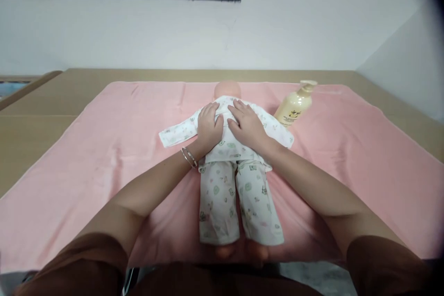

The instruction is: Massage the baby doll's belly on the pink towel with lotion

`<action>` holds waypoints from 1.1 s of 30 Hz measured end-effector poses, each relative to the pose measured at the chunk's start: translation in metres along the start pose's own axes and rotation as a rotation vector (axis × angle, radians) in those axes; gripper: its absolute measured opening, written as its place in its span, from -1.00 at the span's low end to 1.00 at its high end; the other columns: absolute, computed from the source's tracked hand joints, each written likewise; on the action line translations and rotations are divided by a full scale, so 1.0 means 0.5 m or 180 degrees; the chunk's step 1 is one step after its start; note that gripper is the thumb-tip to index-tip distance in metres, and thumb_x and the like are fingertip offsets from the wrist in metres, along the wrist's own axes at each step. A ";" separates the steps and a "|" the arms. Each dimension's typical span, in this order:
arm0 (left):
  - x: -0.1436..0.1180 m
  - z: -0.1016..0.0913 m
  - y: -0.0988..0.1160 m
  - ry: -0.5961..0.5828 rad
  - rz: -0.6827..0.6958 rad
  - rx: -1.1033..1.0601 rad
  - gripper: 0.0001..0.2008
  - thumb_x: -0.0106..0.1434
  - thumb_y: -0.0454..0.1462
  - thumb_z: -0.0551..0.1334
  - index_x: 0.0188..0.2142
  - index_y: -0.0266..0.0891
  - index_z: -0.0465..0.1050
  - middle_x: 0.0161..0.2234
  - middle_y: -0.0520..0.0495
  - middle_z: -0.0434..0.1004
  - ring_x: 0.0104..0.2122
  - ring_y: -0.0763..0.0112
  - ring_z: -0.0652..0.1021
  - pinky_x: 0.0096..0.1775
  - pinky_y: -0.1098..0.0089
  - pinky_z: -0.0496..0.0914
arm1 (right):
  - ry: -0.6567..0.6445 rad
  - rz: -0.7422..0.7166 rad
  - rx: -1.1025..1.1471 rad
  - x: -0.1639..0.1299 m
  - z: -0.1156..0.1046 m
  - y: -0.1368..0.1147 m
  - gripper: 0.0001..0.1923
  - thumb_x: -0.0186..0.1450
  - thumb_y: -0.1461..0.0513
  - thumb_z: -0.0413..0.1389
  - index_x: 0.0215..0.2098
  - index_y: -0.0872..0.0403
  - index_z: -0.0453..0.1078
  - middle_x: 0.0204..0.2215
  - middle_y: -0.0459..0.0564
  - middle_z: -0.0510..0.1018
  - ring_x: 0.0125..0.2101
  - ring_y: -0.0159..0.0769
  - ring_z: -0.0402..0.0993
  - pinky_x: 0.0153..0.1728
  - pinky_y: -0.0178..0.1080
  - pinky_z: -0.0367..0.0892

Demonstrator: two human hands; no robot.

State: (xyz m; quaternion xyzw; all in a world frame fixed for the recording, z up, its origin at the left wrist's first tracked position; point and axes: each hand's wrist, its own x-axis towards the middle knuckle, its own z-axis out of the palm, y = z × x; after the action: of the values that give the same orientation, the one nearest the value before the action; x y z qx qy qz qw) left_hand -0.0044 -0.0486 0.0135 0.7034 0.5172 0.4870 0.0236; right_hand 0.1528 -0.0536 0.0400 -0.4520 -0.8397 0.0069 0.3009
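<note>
1. The doll [229,148] lies lengthwise at the middle of the pink towel [104,148], head away from the person, feet toward them; it wears a white printed top [229,145] and matching trousers [239,203]; the bare head [227,89] shows at the far end and the feet are at the near edge of the towel.
2. The left hand [208,126] rests on the doll's chest, on its left side as seen; the fingers [210,110] are curled and pinch a fold of the top near the collar, so the hand is closed on cloth; two thin bangles [189,157] sit on that wrist.
3. The right hand [247,125] lies on the chest just beside the left hand, nearly touching it; it is flat and open, fingers spread and pressing the top down, gripping nothing.
4. One sleeve [175,133] of the top lies stretched out flat on the towel to the left of the doll.
5. A cream pump bottle [294,106] lies tilted on the towel just right of the doll's shoulder, its pump pointing away from the doll.
6. The towel covers a tan table [34,115]; a white wall [277,23] stands beyond the doll's head.
</note>
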 end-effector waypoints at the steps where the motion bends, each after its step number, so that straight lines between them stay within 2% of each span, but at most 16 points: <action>1: 0.000 0.002 0.001 -0.0011 -0.0023 -0.0006 -0.62 0.24 -0.28 0.03 0.02 -0.34 0.37 0.04 -0.24 0.45 0.09 0.20 0.39 0.19 0.15 0.22 | -0.0100 0.0022 0.0032 -0.001 0.001 0.002 -0.48 0.35 0.16 -0.11 0.22 0.24 0.21 0.26 0.23 0.16 0.29 -0.06 0.00 0.27 0.06 -0.07; 3: 0.001 0.004 0.003 -0.0036 -0.0081 -0.0023 -0.63 0.24 -0.28 0.03 0.01 -0.31 0.37 0.04 -0.21 0.46 0.10 0.21 0.39 0.19 0.15 0.22 | -0.0112 0.0070 0.0020 -0.002 0.000 0.002 -0.47 0.36 0.16 -0.12 0.23 0.21 0.19 0.28 0.20 0.12 0.30 -0.05 -0.04 0.27 0.09 -0.09; 6: 0.002 0.004 0.005 -0.0049 -0.0113 -0.0053 -0.64 0.23 -0.29 0.03 -0.01 -0.28 0.38 0.04 -0.19 0.46 0.09 0.22 0.40 0.18 0.15 0.24 | 0.0147 0.0100 -0.0156 -0.002 -0.010 -0.002 -0.43 0.35 0.15 -0.12 0.29 0.15 0.08 0.35 0.12 -0.05 0.34 -0.05 -0.23 0.27 0.15 -0.19; 8: 0.003 0.003 0.004 -0.0051 -0.0102 -0.0052 -0.64 0.23 -0.29 0.03 -0.01 -0.28 0.39 0.04 -0.20 0.47 0.09 0.22 0.40 0.18 0.15 0.24 | 0.0111 0.0095 -0.0217 -0.001 -0.014 -0.003 -0.40 0.34 0.13 -0.11 0.32 0.15 0.02 0.36 0.11 -0.11 0.35 -0.04 -0.30 0.28 0.16 -0.22; 12: 0.008 0.002 0.001 -0.0236 -0.0073 0.0017 -0.61 0.26 -0.28 0.02 0.04 -0.26 0.37 0.10 -0.18 0.43 0.14 0.20 0.37 0.22 0.09 0.18 | -0.0393 0.0102 -0.0079 0.009 -0.004 0.005 -0.42 0.38 0.11 -0.13 0.30 0.18 0.06 0.33 0.16 0.01 0.33 -0.06 -0.18 0.29 0.08 -0.17; 15: 0.013 0.000 0.003 -0.0412 -0.0056 0.0111 -0.58 0.30 -0.25 -0.01 0.09 -0.27 0.35 0.16 -0.19 0.37 0.20 0.18 0.31 0.25 0.04 0.12 | -0.0449 0.0123 -0.0105 0.014 0.003 0.007 -0.43 0.39 0.11 -0.14 0.30 0.17 0.08 0.32 0.15 0.03 0.32 -0.07 -0.13 0.29 0.06 -0.16; 18: 0.016 -0.003 0.003 -0.0481 -0.0042 0.0186 -0.57 0.31 -0.24 -0.02 0.11 -0.29 0.34 0.18 -0.21 0.34 0.21 0.18 0.29 0.25 0.04 0.10 | -0.0608 0.0227 -0.0303 0.007 -0.014 -0.018 -0.42 0.40 0.12 -0.14 0.32 0.22 0.03 0.32 0.21 0.01 0.32 0.02 -0.13 0.26 0.10 -0.10; 20: 0.018 -0.006 0.000 -0.0484 -0.0017 0.0213 -0.56 0.32 -0.23 -0.03 0.12 -0.31 0.34 0.18 -0.22 0.35 0.21 0.19 0.30 0.25 0.06 0.11 | -0.0847 0.0211 -0.0481 -0.010 -0.047 -0.051 -0.38 0.39 0.14 -0.12 0.33 0.30 -0.01 0.31 0.32 -0.01 0.31 0.11 -0.12 0.23 0.12 -0.03; 22: 0.020 -0.010 -0.004 -0.0473 0.0008 0.0222 -0.56 0.33 -0.22 -0.04 0.11 -0.33 0.35 0.18 -0.24 0.35 0.20 0.19 0.31 0.24 0.06 0.13 | -0.1178 -0.0104 -0.0590 -0.032 -0.096 -0.087 -0.34 0.36 0.12 -0.03 0.32 0.29 0.01 0.29 0.35 0.03 0.29 0.18 -0.08 0.20 0.13 0.02; 24: 0.022 -0.015 -0.001 -0.0512 0.0001 0.0219 -0.56 0.33 -0.21 -0.05 0.12 -0.28 0.34 0.18 -0.22 0.35 0.20 0.18 0.31 0.24 0.03 0.14 | -0.1566 -0.0500 -0.0535 -0.054 -0.154 -0.113 -0.42 0.37 0.10 -0.05 0.28 0.23 0.12 0.23 0.29 0.20 0.23 0.15 0.09 0.17 0.09 0.10; 25: 0.023 -0.018 0.007 -0.0528 -0.0065 0.0246 -0.56 0.34 -0.20 -0.05 0.11 -0.27 0.35 0.17 -0.22 0.36 0.21 0.16 0.30 0.24 -0.01 0.13 | -0.1792 -0.0705 -0.0419 -0.062 -0.183 -0.119 -0.46 0.39 0.09 -0.09 0.26 0.18 0.16 0.16 0.24 0.32 0.15 0.09 0.24 0.12 0.06 0.18; 27: 0.022 -0.022 0.036 -0.0557 -0.0242 0.0314 -0.56 0.34 -0.15 -0.03 0.11 -0.27 0.36 0.20 -0.26 0.31 0.27 0.05 0.20 0.24 -0.13 0.04 | -0.1962 -0.0890 -0.0221 -0.070 -0.240 -0.113 -0.49 0.41 0.07 -0.14 0.25 0.10 0.18 0.03 0.15 0.47 0.00 -0.03 0.41 0.05 0.01 0.26; 29: 0.021 -0.024 0.085 -0.0737 -0.0167 0.0157 -0.56 0.33 -0.11 0.01 0.07 -0.25 0.40 0.24 -0.25 0.25 0.32 0.00 0.07 0.27 -0.15 -0.08 | -0.1709 -0.0718 -0.0252 -0.068 -0.292 -0.089 -0.50 0.41 0.07 -0.15 0.25 0.06 0.18 -0.02 0.13 0.51 -0.05 -0.07 0.45 0.03 -0.02 0.27; 31: 0.027 -0.021 0.145 -0.1027 -0.0093 -0.0328 -0.58 0.33 -0.08 0.03 0.06 -0.17 0.42 0.28 -0.15 0.18 0.34 0.08 0.01 0.30 -0.08 -0.11 | -0.1219 -0.0192 -0.0500 -0.062 -0.336 -0.054 -0.51 0.41 0.11 -0.15 0.26 0.07 0.17 0.05 0.15 0.45 0.04 -0.04 0.39 0.09 -0.02 0.22; 33: 0.047 -0.008 0.203 -0.1249 -0.0460 -0.1025 -0.60 0.32 -0.06 0.05 0.04 -0.11 0.43 0.23 -0.09 0.28 0.31 0.14 0.14 0.31 -0.01 -0.08 | -0.0859 0.0461 -0.0719 -0.057 -0.370 -0.015 -0.48 0.41 0.14 -0.16 0.30 0.11 0.11 0.17 0.18 0.33 0.18 -0.01 0.23 0.15 0.00 0.14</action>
State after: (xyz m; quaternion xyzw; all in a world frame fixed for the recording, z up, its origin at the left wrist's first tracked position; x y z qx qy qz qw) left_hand 0.0640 -0.0798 0.0859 0.7327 0.4675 0.4144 0.2698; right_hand 0.2532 -0.1281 0.1792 -0.5371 -0.8331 -0.0051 0.1316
